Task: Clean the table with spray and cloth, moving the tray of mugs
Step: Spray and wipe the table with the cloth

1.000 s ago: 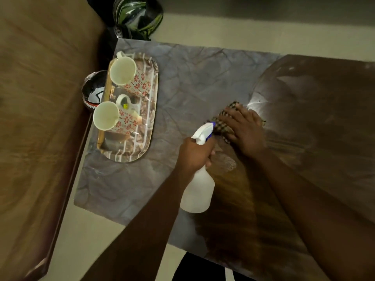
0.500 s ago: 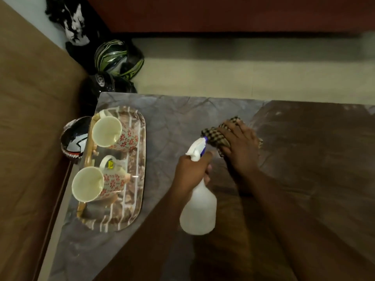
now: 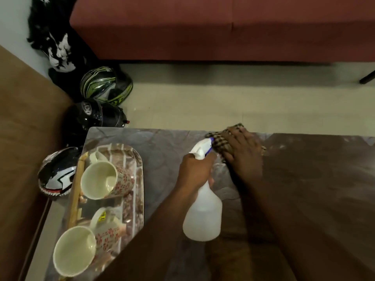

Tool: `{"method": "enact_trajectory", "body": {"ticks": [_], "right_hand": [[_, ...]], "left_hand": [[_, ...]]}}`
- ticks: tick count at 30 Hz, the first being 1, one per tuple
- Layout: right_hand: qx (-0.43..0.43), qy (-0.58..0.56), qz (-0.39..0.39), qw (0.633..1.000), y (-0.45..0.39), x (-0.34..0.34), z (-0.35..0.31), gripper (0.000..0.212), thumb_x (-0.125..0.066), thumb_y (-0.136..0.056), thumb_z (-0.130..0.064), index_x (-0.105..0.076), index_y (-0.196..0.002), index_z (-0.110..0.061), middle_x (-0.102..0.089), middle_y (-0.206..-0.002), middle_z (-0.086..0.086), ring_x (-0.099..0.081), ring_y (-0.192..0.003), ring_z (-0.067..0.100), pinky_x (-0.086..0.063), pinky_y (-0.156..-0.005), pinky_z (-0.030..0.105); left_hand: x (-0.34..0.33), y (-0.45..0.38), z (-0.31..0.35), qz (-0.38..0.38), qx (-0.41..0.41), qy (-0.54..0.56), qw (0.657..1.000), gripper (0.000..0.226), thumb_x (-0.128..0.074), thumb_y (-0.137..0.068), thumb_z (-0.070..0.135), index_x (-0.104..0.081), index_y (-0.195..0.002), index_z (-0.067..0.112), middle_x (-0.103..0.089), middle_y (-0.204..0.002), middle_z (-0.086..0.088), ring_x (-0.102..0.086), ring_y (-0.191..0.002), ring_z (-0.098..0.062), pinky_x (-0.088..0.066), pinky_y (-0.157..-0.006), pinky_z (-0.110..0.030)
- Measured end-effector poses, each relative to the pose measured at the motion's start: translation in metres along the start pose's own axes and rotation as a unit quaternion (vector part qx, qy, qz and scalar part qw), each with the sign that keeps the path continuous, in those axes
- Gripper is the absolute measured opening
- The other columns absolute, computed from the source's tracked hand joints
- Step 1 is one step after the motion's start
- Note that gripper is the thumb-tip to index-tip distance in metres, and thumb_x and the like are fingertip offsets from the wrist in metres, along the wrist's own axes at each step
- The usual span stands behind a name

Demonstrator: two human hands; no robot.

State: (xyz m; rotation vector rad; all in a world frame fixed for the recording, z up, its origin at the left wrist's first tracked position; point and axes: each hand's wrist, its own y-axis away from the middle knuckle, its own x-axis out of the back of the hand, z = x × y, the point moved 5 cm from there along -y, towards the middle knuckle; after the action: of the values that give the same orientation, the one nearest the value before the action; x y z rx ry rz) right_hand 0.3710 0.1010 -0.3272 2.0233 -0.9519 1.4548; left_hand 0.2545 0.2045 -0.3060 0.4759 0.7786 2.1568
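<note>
Wiping under way, far from finished. Right hand (image 3: 242, 157) lies flat, fingers spread, pressing the checked cloth (image 3: 220, 139) onto the surface (image 3: 170, 142) at its far edge. Left hand (image 3: 195, 172) is wrapped around the neck of the spray bottle (image 3: 203, 218), held upright over the middle. Tray (image 3: 138, 159) with 2 mugs (image 3: 105, 180) sits at the left end, not yet moved; the patch beneath is likely uncleaned.

Surface: grey marbled, smooth. Cloth: soft woven, crumpled. Bottle: translucent plastic, rounded body, white trigger. Tray: glossy, rounded corners. Mugs: glazed, red floral, cream inside.
</note>
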Motion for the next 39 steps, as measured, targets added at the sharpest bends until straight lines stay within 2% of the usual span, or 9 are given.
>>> {"method": "enact_trajectory", "body": {"ticks": [5, 11, 18, 21, 24, 27, 30, 35, 39], "right_hand": [[0.179, 0.012, -0.077, 0.981, 0.041, -0.011, -0.008, 0.052, -0.044, -0.088, -0.047, -0.036, -0.139, -0.039, -0.039, -0.147, -0.011, -0.026, -0.14, 0.014, -0.024, -0.11, 0.041], [-0.004, 0.015, -0.031, 0.999, -0.022, -0.009, -0.03, 0.049, -0.048, -0.089, -0.037, -0.044, -0.137, -0.03, -0.04, -0.148, -0.004, -0.027, -0.141, 0.02, -0.025, -0.111, 0.046], [0.226, -0.006, -0.108, 0.968, 0.019, -0.018, -0.063, 0.048, -0.05, -0.089, -0.039, -0.046, -0.136, -0.031, -0.043, -0.146, -0.006, -0.03, -0.14, 0.019, -0.027, -0.11, 0.046], [0.118, 0.0, -0.069, 0.991, -0.008, -0.009, -0.041, 0.048, -0.04, -0.09, -0.042, -0.045, -0.137, -0.031, -0.043, -0.146, -0.004, -0.031, -0.138, 0.021, -0.028, -0.109, 0.049], [0.015, 0.01, -0.037, 0.999, -0.032, -0.019, -0.068, 0.049, -0.05, -0.088, -0.036, -0.044, -0.137, -0.032, -0.039, -0.148, -0.006, -0.027, -0.139, 0.021, -0.021, -0.11, 0.043], [0.11, -0.011, -0.081, 0.991, -0.016, -0.032, -0.092, 0.048, -0.049, -0.089, -0.037, -0.046, -0.136, -0.031, -0.04, -0.148, -0.005, -0.029, -0.139, 0.022, -0.02, -0.109, 0.044], [0.227, 0.006, -0.112, 0.967, 0.021, -0.024, -0.069, 0.049, -0.045, -0.088, -0.041, -0.044, -0.136, -0.033, -0.043, -0.145, -0.006, -0.032, -0.138, 0.02, -0.027, -0.107, 0.045], [0.008, 0.022, -0.064, 0.998, 0.007, -0.012, -0.052, 0.053, -0.036, -0.087, -0.039, -0.043, -0.138, -0.029, -0.039, -0.148, -0.002, -0.026, -0.141, 0.022, -0.023, -0.11, 0.045], [0.176, -0.021, -0.109, 0.978, 0.058, -0.025, -0.103, 0.049, -0.041, -0.087, -0.04, -0.049, -0.134, -0.03, -0.047, -0.143, -0.002, -0.036, -0.136, 0.025, -0.028, -0.108, 0.048]], "left_hand": [[0.022, -0.004, -0.007, -0.011, 0.001, -0.01, 1.0, 0.047, -0.062, -0.087, 0.026, -0.056, -0.12, -0.006, -0.056, -0.053, -0.005, -0.047, -0.035, -0.02, -0.042, -0.041, -0.028], [0.048, -0.008, -0.01, 0.002, 0.017, 0.038, 0.999, 0.048, -0.064, -0.087, 0.025, -0.055, -0.125, -0.003, -0.061, -0.059, -0.006, -0.046, -0.038, -0.017, -0.038, -0.039, -0.025], [0.065, -0.006, -0.005, 0.026, 0.022, 0.044, 0.998, 0.042, -0.066, -0.087, 0.029, -0.062, -0.113, -0.003, -0.065, -0.059, -0.006, -0.048, -0.034, -0.017, -0.043, -0.04, -0.025], [0.073, -0.007, -0.005, 0.013, 0.031, 0.054, 0.998, 0.021, -0.066, -0.088, 0.031, -0.068, -0.095, 0.011, -0.071, -0.071, -0.012, -0.048, -0.033, -0.017, -0.043, -0.039, -0.024], [0.075, -0.006, -0.01, 0.019, 0.025, 0.07, 0.997, 0.017, -0.065, -0.088, 0.028, -0.063, -0.092, 0.011, -0.062, -0.057, -0.009, -0.046, -0.035, -0.019, -0.041, -0.041, -0.026], [0.074, 0.002, -0.02, 0.036, 0.038, 0.082, 0.995, 0.026, -0.063, -0.089, 0.023, -0.067, -0.103, 0.001, -0.054, -0.053, -0.007, -0.045, -0.036, -0.019, -0.042, -0.042, -0.028], [0.072, 0.014, -0.03, -0.001, 0.066, 0.093, 0.993, 0.02, -0.066, -0.089, 0.028, -0.065, -0.089, 0.008, -0.06, -0.06, -0.009, -0.045, -0.035, -0.018, -0.041, -0.041, -0.024], [0.074, 0.04, -0.06, 0.015, 0.058, 0.065, 0.996, 0.04, -0.063, -0.088, 0.02, -0.056, -0.114, -0.011, -0.052, -0.049, -0.003, -0.043, -0.033, -0.018, -0.038, -0.04, -0.026], [0.077, 0.064, -0.09, 0.036, 0.068, 0.04, 0.996, 0.041, -0.067, -0.087, 0.025, -0.061, -0.124, 0.009, -0.056, -0.05, -0.002, -0.045, -0.035, -0.016, -0.039, -0.04, -0.024]]}}
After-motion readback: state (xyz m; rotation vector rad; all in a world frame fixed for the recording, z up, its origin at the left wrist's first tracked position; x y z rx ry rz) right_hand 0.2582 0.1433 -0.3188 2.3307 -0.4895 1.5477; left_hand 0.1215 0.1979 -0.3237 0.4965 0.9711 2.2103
